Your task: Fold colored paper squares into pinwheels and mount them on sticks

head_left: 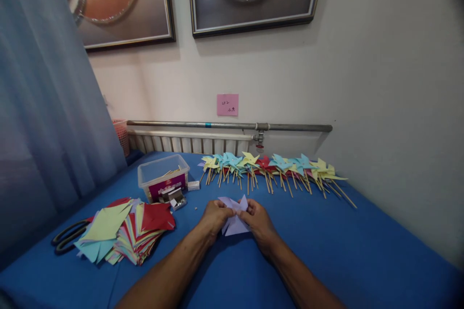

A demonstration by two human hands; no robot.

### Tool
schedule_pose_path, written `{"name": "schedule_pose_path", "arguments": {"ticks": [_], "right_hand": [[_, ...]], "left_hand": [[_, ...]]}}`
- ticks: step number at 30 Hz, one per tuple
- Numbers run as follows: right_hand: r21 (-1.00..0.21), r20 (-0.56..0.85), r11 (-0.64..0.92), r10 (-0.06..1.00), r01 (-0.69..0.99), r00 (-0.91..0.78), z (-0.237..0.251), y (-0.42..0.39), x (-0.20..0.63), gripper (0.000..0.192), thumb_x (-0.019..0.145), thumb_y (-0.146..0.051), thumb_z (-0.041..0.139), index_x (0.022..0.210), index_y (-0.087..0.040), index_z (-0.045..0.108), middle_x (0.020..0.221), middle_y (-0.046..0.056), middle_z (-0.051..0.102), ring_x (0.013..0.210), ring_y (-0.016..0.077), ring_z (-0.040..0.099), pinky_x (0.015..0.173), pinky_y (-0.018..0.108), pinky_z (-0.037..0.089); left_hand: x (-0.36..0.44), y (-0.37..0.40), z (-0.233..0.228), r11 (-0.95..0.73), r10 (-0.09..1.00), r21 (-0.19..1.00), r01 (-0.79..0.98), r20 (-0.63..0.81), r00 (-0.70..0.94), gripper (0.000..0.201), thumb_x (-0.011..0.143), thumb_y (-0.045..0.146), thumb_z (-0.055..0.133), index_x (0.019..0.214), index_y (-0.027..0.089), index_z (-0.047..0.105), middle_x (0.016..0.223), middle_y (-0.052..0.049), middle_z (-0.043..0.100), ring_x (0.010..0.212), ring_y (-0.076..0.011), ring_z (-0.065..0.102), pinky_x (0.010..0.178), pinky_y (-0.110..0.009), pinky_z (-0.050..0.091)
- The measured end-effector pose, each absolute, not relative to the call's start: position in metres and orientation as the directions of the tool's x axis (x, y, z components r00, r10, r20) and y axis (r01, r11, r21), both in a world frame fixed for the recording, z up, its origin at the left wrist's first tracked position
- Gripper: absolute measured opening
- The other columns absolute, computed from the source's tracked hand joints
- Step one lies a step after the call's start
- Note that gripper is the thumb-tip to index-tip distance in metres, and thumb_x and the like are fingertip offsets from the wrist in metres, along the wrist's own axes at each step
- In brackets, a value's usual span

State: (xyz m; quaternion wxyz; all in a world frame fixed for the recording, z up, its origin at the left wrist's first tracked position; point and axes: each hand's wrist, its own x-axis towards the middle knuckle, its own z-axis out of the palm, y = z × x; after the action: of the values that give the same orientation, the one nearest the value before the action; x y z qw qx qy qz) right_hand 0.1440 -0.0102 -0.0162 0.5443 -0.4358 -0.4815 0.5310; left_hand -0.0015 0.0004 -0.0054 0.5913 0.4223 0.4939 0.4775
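A lavender paper pinwheel is between my two hands, above the blue cloth, with some of its points folded inward. My left hand pinches its left side, the thumb lying toward the middle. On the other side my right hand grips the paper, its thumb also near the centre. The fingers behind the sheet are mostly hidden. Left of my hands lies a stack of cut paper sheets in red, yellow, blue and other colours. A small open box rests beyond my left hand.
Finished pinwheels on sticks lie in a row along the back. A clear plastic tub holding sticks stands back left, near a small white box. Black-handled scissors lie partly under the paper. A pipe crosses the wall.
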Motion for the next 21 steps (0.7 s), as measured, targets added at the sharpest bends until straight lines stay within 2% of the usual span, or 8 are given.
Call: {"name": "schedule_pose_path", "arguments": {"ticks": [2,4,7,9,12,16,18,21], "right_hand": [[-0.979,0.093,0.086,0.995,-0.184,-0.029,-0.015,-0.011,0.144,0.045,0.065,-0.036,0.077,0.104,-0.019,0.062,0.085,0.005,0.075,0.076,0.0235,0.071,0.073,0.035,0.055],[-0.980,0.142,0.141,0.990,-0.138,-0.002,-0.016,-0.012,0.144,0.053,0.069,-0.035,0.074,0.117,-0.020,0.058,0.095,0.007,0.075,0.082,0.0235,0.071,0.078,0.038,0.056],[-0.961,0.270,0.269,0.963,0.062,0.009,-0.018,-0.016,0.143,0.061,0.070,-0.027,0.069,0.129,-0.023,0.054,0.114,0.008,0.070,0.097,0.0237,0.069,0.088,0.040,0.055],[-0.903,0.371,0.371,0.928,0.216,-0.041,-0.019,-0.020,0.142,0.060,0.070,-0.022,0.066,0.129,-0.026,0.055,0.124,0.008,0.066,0.113,0.0246,0.064,0.100,0.043,0.050],[-0.798,0.471,0.470,0.877,0.378,-0.096,-0.017,-0.028,0.138,0.048,0.071,-0.019,0.065,0.118,-0.027,0.061,0.134,0.008,0.059,0.128,0.0260,0.056,0.111,0.045,0.042],[-0.759,0.496,0.476,0.865,0.445,-0.078,-0.014,-0.033,0.135,0.013,0.082,-0.030,0.063,0.094,-0.026,0.068,0.136,0.008,0.054,0.129,0.0270,0.055,0.109,0.044,0.043],[-0.779,0.486,0.451,0.873,0.435,-0.036,-0.014,-0.031,0.135,0.016,0.088,-0.037,0.059,0.086,-0.025,0.069,0.132,0.009,0.056,0.127,0.0274,0.056,0.107,0.044,0.044],[-0.834,0.446,0.393,0.893,0.388,0.054,-0.016,-0.026,0.136,0.024,0.087,-0.043,0.059,0.078,-0.024,0.070,0.125,0.011,0.060,0.120,0.0284,0.059,0.103,0.043,0.045]], "left_hand": [[-0.002,0.003,-0.007,0.184,0.982,0.963,-0.199,-0.186,0.005,0.024,0.053,0.016,0.081,0.058,0.016,0.057,0.048,0.001,0.057,0.044,-0.0105,0.049,0.047,-0.023,0.037],[-0.003,0.005,-0.006,0.176,0.980,0.946,-0.273,-0.194,-0.039,0.024,0.053,0.016,0.080,0.061,0.016,0.058,0.050,0.000,0.059,0.045,-0.0115,0.051,0.049,-0.024,0.040],[-0.005,0.007,-0.002,0.166,0.973,0.909,-0.382,-0.213,-0.084,0.021,0.054,0.014,0.077,0.063,0.016,0.057,0.052,0.000,0.061,0.047,-0.0128,0.055,0.050,-0.024,0.042],[-0.007,0.007,0.002,0.153,0.968,0.888,-0.433,-0.223,-0.118,0.020,0.055,0.013,0.074,0.064,0.017,0.056,0.052,0.000,0.060,0.047,-0.0128,0.055,0.050,-0.023,0.041],[-0.007,0.006,0.003,0.134,0.969,0.874,-0.467,-0.215,-0.125,0.020,0.055,0.014,0.074,0.065,0.016,0.056,0.054,0.000,0.060,0.048,-0.0129,0.055,0.051,-0.023,0.041],[-0.006,0.007,-0.001,0.136,0.984,0.881,-0.454,-0.173,-0.039,0.020,0.054,0.018,0.076,0.065,0.015,0.059,0.060,-0.003,0.064,0.054,-0.0133,0.058,0.055,-0.024,0.043],[-0.005,0.007,-0.004,0.141,0.985,0.891,-0.432,-0.168,-0.024,0.021,0.054,0.020,0.077,0.064,0.015,0.059,0.058,-0.002,0.063,0.052,-0.0120,0.055,0.054,-0.024,0.042],[-0.002,0.006,-0.005,0.160,0.982,0.907,-0.390,-0.187,-0.033,0.023,0.054,0.022,0.078,0.061,0.016,0.057,0.052,0.001,0.058,0.046,-0.0103,0.050,0.049,-0.023,0.037]]}}
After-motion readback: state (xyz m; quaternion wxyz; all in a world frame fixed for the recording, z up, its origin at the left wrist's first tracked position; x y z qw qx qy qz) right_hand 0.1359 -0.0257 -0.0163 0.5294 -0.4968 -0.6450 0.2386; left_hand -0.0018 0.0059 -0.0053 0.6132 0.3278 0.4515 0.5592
